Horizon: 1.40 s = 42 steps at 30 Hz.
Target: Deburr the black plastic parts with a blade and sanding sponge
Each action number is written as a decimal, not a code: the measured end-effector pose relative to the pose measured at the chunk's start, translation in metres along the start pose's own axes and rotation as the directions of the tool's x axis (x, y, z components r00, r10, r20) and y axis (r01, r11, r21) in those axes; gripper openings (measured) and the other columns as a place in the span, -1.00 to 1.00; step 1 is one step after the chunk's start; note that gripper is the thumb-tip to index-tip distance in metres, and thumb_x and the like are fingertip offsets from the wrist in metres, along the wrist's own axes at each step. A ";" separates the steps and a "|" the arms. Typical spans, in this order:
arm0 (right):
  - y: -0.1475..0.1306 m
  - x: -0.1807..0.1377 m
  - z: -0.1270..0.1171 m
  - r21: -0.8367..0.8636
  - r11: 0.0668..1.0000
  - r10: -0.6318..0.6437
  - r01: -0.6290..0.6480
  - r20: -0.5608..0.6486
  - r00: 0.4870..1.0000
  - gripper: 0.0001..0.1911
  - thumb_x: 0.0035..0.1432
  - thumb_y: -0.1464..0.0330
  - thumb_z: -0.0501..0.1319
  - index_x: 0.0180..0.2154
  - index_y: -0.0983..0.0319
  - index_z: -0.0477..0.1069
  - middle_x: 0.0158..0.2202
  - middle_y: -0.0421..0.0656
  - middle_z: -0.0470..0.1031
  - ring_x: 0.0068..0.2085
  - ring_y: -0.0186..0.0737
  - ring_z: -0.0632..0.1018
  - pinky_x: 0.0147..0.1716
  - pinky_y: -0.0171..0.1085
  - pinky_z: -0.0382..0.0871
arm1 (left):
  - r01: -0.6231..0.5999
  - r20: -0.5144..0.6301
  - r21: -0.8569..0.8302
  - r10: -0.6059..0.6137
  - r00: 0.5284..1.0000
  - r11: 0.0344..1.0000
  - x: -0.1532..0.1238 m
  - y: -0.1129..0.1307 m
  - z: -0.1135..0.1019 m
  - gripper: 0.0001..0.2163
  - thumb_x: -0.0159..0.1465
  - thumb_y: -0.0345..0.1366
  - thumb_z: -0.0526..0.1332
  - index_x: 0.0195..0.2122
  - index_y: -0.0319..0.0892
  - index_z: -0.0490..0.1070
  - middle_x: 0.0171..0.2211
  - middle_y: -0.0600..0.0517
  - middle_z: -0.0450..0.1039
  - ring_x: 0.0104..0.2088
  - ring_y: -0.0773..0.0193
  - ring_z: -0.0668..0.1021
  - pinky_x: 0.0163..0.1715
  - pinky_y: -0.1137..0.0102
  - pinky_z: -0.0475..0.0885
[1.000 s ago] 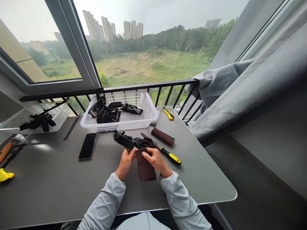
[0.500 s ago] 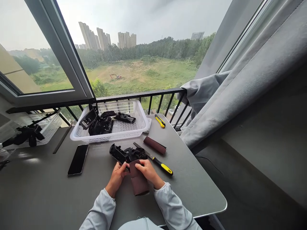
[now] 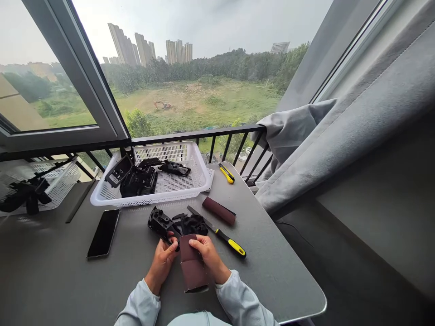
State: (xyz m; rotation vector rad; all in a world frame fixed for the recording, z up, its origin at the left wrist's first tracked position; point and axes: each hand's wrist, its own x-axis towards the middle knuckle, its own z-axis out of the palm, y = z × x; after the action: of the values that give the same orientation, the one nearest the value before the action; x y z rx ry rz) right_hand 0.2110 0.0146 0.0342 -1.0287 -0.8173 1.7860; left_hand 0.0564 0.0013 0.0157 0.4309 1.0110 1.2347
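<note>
gripping a black moulded plastic housing by its end, the left hand pinches it just above the surface, while the right hand pinches a folded sheet of brown sandpaper between thumb and fingers. the housing looks light and stiff, its thin ribs fragile, so its solid body seems the safest hold.

No legible text, labels or markings.
</note>
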 end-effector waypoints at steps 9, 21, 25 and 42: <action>0.006 0.002 -0.002 0.076 0.997 -0.012 0.017 -0.064 0.998 -0.65 -0.15 0.09 0.38 -0.51 0.27 0.55 -0.59 -0.21 0.47 -0.53 -0.32 0.38 -0.51 -0.34 0.23 | 0.041 -0.044 -0.052 -0.044 0.998 0.998 0.001 -0.002 -0.001 -0.51 -0.16 -0.25 0.53 -0.21 -0.18 0.41 -0.39 0.10 0.42 -0.36 0.32 0.51 -0.31 0.38 0.49; 0.008 0.002 -0.002 0.036 0.999 -0.037 0.040 -0.090 0.995 -0.66 -0.14 0.10 0.37 -0.50 0.28 0.57 -0.58 -0.19 0.49 -0.52 -0.31 0.38 -0.53 -0.35 0.23 | 0.013 -0.023 -0.031 -0.014 1.000 0.999 0.000 0.000 0.000 -0.59 -0.18 -0.30 0.54 -0.31 -0.18 0.44 -0.33 0.07 0.41 -0.29 0.34 0.48 -0.27 0.43 0.47; 0.009 0.003 -0.003 -0.015 0.998 -0.061 0.060 -0.091 0.994 -0.64 -0.12 0.09 0.36 -0.49 0.28 0.58 -0.58 -0.19 0.49 -0.52 -0.32 0.37 -0.52 -0.35 0.22 | 0.040 -0.020 -0.055 -0.042 0.999 0.998 0.001 0.000 0.001 -0.57 -0.16 -0.27 0.54 -0.29 -0.17 0.42 -0.36 0.08 0.43 -0.32 0.32 0.50 -0.27 0.41 0.47; 0.006 -0.004 0.004 -0.356 0.908 -0.244 0.220 -0.024 0.969 -0.68 0.04 0.14 0.26 -0.44 0.25 0.62 -0.51 -0.15 0.55 -0.44 -0.19 0.46 -0.42 -0.27 0.32 | -0.006 -0.050 -0.022 0.005 0.999 1.000 0.006 -0.005 0.004 -0.55 -0.12 -0.21 0.52 -0.26 -0.19 0.40 -0.41 0.09 0.51 -0.41 0.36 0.54 -0.36 0.47 0.45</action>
State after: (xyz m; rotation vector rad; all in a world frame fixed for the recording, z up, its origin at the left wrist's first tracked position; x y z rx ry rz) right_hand 0.2057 0.0078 0.0321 -1.1581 -1.1945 1.4237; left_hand 0.0622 0.0064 0.0115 0.3874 1.0380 1.2661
